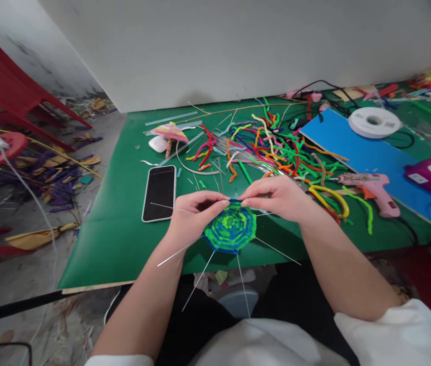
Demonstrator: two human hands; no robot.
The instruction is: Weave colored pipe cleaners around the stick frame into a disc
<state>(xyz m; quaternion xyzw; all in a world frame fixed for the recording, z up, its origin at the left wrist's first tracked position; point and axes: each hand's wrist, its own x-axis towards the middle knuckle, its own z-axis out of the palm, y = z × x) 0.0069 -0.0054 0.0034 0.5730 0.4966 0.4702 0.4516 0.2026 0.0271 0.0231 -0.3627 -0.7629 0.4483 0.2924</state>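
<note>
A round green and blue woven disc (231, 227) is held up over the table's front edge, with several thin stiff wires sticking out around it like spokes. My left hand (199, 211) pinches its upper left rim between thumb and fingers. On the upper right rim, my right hand (276, 197) pinches with thumb and forefinger, close to the left fingertips. Blue strand shows at the rim between the two hands. The disc's rings alternate bright green and blue.
A phone (159, 194) lies left of my hands on the green table (103, 244). Behind are a small pink umbrella shape (170, 133) and a heap of coloured fuzzy stems (272, 145). Rightward lie yellow-handled scissors (343, 203), a pink glue gun (381, 190), a white spool (374, 122) and a blue board (337, 137).
</note>
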